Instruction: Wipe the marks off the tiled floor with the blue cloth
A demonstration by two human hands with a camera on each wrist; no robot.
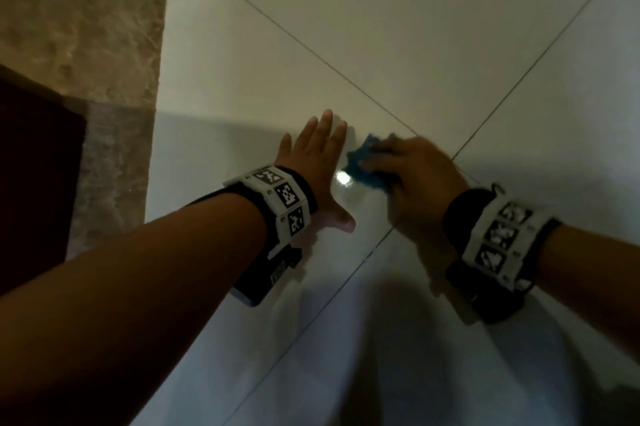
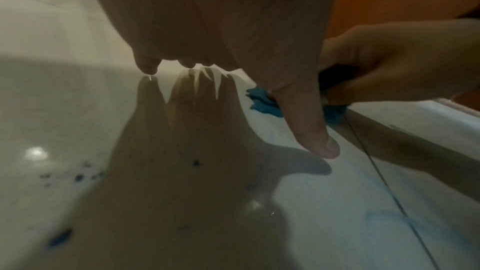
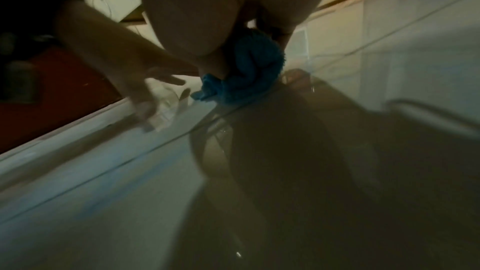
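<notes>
My right hand grips a bunched blue cloth and holds it down on the glossy pale tiled floor, just left of a grout crossing. The cloth bulges out below the right palm in the right wrist view. My left hand lies flat on the tile with straight, spread fingers, its thumb touching the floor a little short of the cloth. Small dark blue marks speckle the tile under the left wrist, with a larger blue smear nearer the camera.
A brown stone-patterned strip runs along the left side of the floor, with a dark red-brown surface beyond it. Grout lines cross to the right of the hands. A faint bluish streak lies by the grout line.
</notes>
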